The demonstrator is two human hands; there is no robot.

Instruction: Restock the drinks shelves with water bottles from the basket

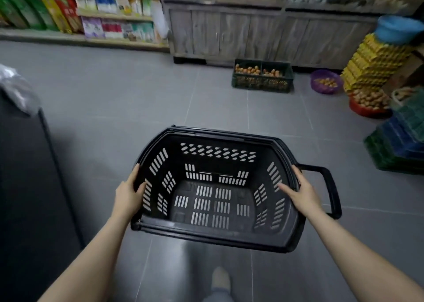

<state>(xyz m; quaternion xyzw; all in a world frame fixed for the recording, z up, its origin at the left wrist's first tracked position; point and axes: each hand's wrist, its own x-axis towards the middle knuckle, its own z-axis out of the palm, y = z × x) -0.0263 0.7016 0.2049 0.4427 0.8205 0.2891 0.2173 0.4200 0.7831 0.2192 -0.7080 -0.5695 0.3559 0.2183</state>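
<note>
Both hands grip the basket rims, left hand, right hand; it's empty, no bottles left, restocking looks done.

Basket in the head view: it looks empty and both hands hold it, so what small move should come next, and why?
Probably set the basket down or carry it off for a refill. Its slotted floor shows bare, with no water bottles inside, so there seems nothing left to shelve. The left hand and right hand grip opposite rims and hold it above the tiled floor, and no drinks shelf is clearly in view.
</note>
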